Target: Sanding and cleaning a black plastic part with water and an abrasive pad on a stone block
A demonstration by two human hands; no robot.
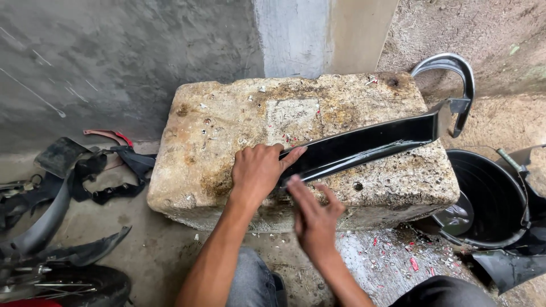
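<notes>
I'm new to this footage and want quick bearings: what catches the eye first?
A long glossy black plastic panel lies across a big stained stone block at centre. The left hand presses its near end; the blurred right hand hovers alongside. A black bucket sits at right.

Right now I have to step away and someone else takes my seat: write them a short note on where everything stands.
Left hand: flat on the near end of the long black plastic panel, pressing it onto the stone block.
Right hand: blurred, open, just below the panel's near end; it seems to hold nothing.
Panel: lies slantwise across the block, far end overhanging the right edge above the black bucket.
Done: small chips litter the block and the floor.
Left: cannot tell; the panel looks whole.
Other black panels lie on the left.
</notes>
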